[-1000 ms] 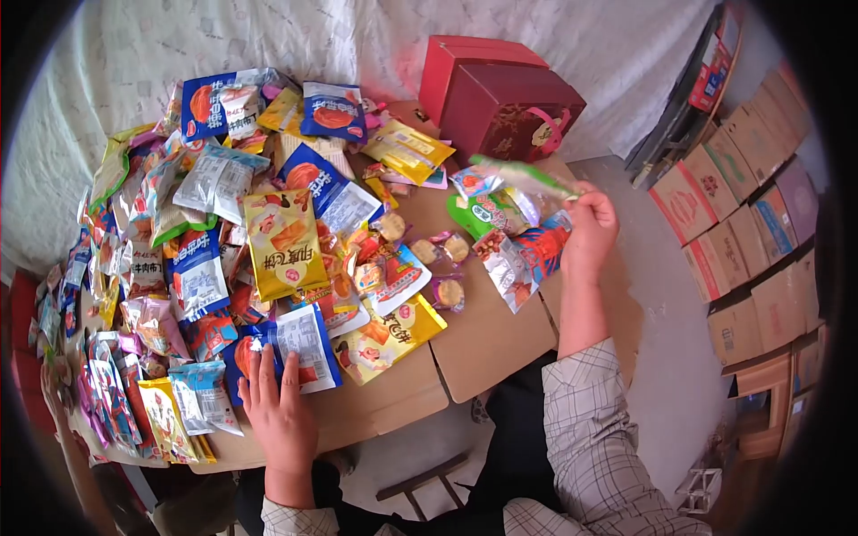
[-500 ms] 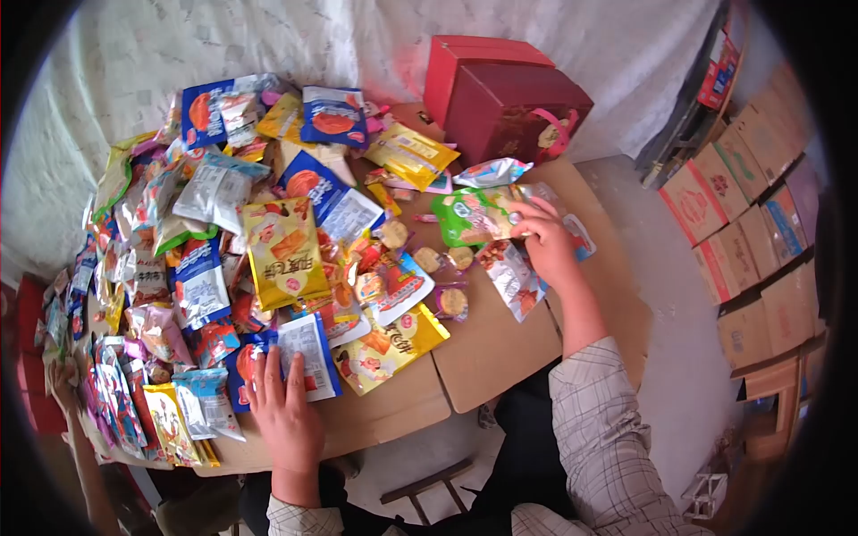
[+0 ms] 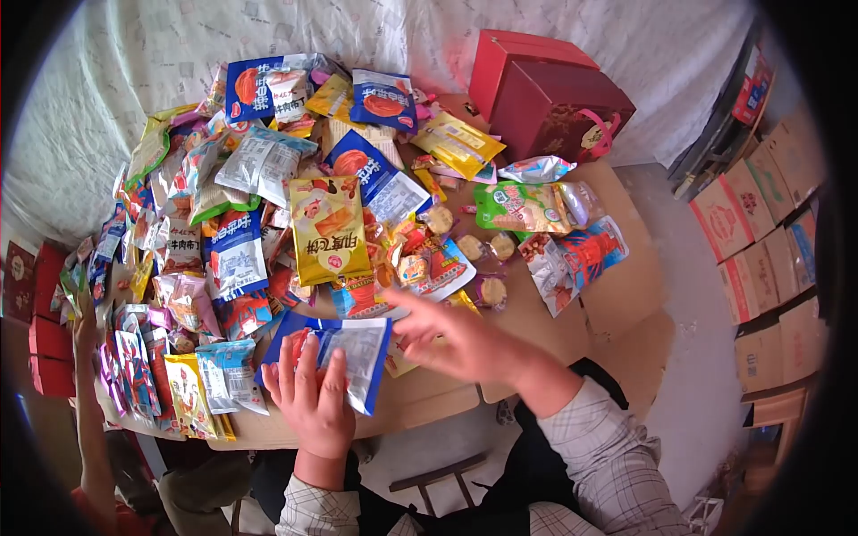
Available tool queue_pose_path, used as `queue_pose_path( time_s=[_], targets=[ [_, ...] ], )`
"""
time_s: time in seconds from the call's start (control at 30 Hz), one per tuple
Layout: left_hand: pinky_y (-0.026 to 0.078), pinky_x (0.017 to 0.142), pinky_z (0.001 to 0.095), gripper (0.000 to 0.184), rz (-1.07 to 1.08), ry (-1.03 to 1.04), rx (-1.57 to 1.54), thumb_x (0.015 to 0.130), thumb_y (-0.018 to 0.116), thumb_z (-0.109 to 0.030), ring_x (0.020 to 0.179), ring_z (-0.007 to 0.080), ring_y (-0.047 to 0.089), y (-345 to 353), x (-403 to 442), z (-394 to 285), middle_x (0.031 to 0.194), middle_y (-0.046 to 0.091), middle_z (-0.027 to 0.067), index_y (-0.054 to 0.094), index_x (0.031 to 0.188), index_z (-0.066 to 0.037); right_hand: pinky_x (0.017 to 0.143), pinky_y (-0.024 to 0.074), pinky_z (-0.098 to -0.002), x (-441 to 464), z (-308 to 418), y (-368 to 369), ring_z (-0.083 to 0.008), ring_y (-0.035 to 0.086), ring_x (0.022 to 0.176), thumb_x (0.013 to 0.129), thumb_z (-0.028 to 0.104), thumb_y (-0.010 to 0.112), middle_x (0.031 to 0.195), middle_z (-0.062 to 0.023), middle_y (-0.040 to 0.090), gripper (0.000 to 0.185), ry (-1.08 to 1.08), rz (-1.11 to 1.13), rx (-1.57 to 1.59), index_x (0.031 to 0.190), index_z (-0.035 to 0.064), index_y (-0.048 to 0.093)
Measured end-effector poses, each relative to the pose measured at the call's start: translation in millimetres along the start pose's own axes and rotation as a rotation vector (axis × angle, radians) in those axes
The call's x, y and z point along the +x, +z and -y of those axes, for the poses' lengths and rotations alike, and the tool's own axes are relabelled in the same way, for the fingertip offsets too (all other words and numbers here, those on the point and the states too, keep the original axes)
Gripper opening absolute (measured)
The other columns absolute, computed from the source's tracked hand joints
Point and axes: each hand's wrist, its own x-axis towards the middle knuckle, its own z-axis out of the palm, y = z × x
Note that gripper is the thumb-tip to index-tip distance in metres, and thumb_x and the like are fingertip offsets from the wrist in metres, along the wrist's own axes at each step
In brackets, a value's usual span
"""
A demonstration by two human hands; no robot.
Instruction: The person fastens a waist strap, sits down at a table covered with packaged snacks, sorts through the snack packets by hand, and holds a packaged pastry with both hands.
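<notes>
My left hand [image 3: 315, 402] grips a blue and white snack packet [image 3: 365, 353] at the table's near edge, its fingers over the front. My right hand [image 3: 456, 335] hovers just right of that packet, holding nothing, slightly blurred, with the index finger stretched out. Under it lies a yellow packet [image 3: 460, 304], partly covered. Just beyond are a yellow snack bag [image 3: 329, 230] and several small round wrapped biscuits [image 3: 492, 292]. To the right, a green snack bag [image 3: 518, 207] lies beside a silver and red packet [image 3: 550, 272].
A large heap of mixed snack packets [image 3: 188, 241] covers the table's left side. Dark red gift boxes [image 3: 563, 107] stand at the back. Cardboard cartons [image 3: 760, 214] are stacked at right. Another person's hand [image 3: 85, 326] reaches in at far left, near red boxes [image 3: 52, 357].
My right hand has left the green snack bag and swung left toward the blue packet. My left hand has gripped and shifted that packet nearer to me. The view has also shifted.
</notes>
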Motion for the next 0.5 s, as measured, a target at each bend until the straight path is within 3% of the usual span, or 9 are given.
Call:
queue_pose_path(
  time_s=[0.07, 0.1, 0.13, 0.2, 0.23, 0.3, 0.4, 0.5],
  targets=[
    [0.024, 0.115, 0.0606, 0.028, -0.040, 0.066, -0.042, 0.100, 0.056, -0.023, 0.132, 0.0419, 0.053, -3, -3, 0, 0.140, 0.059, 0.0128, 0.067, 0.126, -0.021, 0.106, 0.0446, -0.0369, 4, -6, 27, -0.0246, 0.052, 0.135, 0.101, 0.021, 0.064, 0.146, -0.0188, 0.054, 0.072, -0.060, 0.082, 0.073, 0.158, 0.0023, 0.025],
    [0.024, 0.116, 0.0609, 0.029, -0.023, 0.112, -0.059, 0.100, 0.056, -0.023, 0.132, 0.0414, 0.053, -3, -7, -1, 0.140, 0.058, 0.0128, 0.066, 0.127, -0.022, 0.111, 0.0393, -0.0358, 6, -8, 37, -0.0220, 0.045, 0.139, 0.102, 0.020, 0.062, 0.150, -0.0173, 0.048, 0.060, -0.114, 0.036, 0.131, 0.153, 0.0024, 0.037],
    [0.024, 0.116, 0.0612, 0.030, -0.006, 0.155, -0.075, 0.100, 0.057, -0.023, 0.132, 0.0410, 0.053, -3, -10, -2, 0.141, 0.057, 0.0127, 0.064, 0.129, -0.022, 0.111, 0.0393, -0.0358, 9, -9, 39, -0.0220, 0.045, 0.139, 0.102, 0.020, 0.062, 0.150, -0.0173, 0.048, 0.060, -0.114, 0.038, 0.128, 0.153, 0.0024, 0.037],
    [0.025, 0.117, 0.0616, 0.036, 0.012, 0.156, -0.107, 0.098, 0.059, -0.020, 0.132, 0.0416, 0.052, 1, -10, -2, 0.142, 0.056, 0.0156, 0.060, 0.133, -0.022, 0.109, 0.0409, -0.0348, 13, -13, 39, -0.0208, 0.050, 0.133, 0.101, 0.016, 0.061, 0.141, -0.0142, 0.055, 0.045, -0.093, -0.076, 0.125, 0.142, 0.0019, 0.050],
    [0.025, 0.117, 0.0614, 0.040, -0.015, 0.134, -0.110, 0.096, 0.061, -0.019, 0.132, 0.0429, 0.052, 5, -12, -2, 0.143, 0.055, 0.0176, 0.058, 0.136, -0.022, 0.105, 0.0444, -0.0330, 16, -7, 37, -0.0188, 0.055, 0.127, 0.099, 0.011, 0.061, 0.132, -0.0117, 0.062, 0.030, -0.109, -0.178, 0.097, 0.128, 0.0015, 0.060],
    [0.024, 0.117, 0.0622, 0.051, -0.042, 0.092, -0.137, 0.091, 0.066, -0.019, 0.136, 0.0471, 0.045, 7, -14, -1, 0.146, 0.049, 0.0228, 0.054, 0.141, -0.019, 0.102, 0.0457, -0.0307, 20, -5, 25, -0.0144, 0.057, 0.120, 0.098, 0.006, 0.060, 0.126, -0.0084, 0.064, 0.028, -0.040, -0.316, 0.170, 0.126, 0.0016, 0.061],
    [0.023, 0.117, 0.0629, 0.055, -0.010, 0.009, -0.151, 0.090, 0.068, -0.020, 0.140, 0.0481, 0.039, -1, -11, 4, 0.150, 0.043, 0.0228, 0.053, 0.143, -0.018, 0.098, 0.0470, -0.0290, 25, -9, 10, -0.0117, 0.058, 0.111, 0.097, 0.004, 0.061, 0.121, -0.0052, 0.064, 0.027, -0.005, -0.515, 0.234, 0.124, 0.0019, 0.062],
    [0.024, 0.116, 0.0646, 0.059, 0.032, 0.001, -0.141, 0.087, 0.070, -0.021, 0.141, 0.0484, 0.037, -5, -9, 8, 0.150, 0.042, 0.0231, 0.051, 0.143, -0.016, 0.094, 0.0477, -0.0275, 28, -20, 1, -0.0097, 0.058, 0.107, 0.097, 0.002, 0.060, 0.119, -0.0037, 0.063, 0.026, -0.035, -0.571, 0.253, 0.122, 0.0027, 0.062]
  ],
)
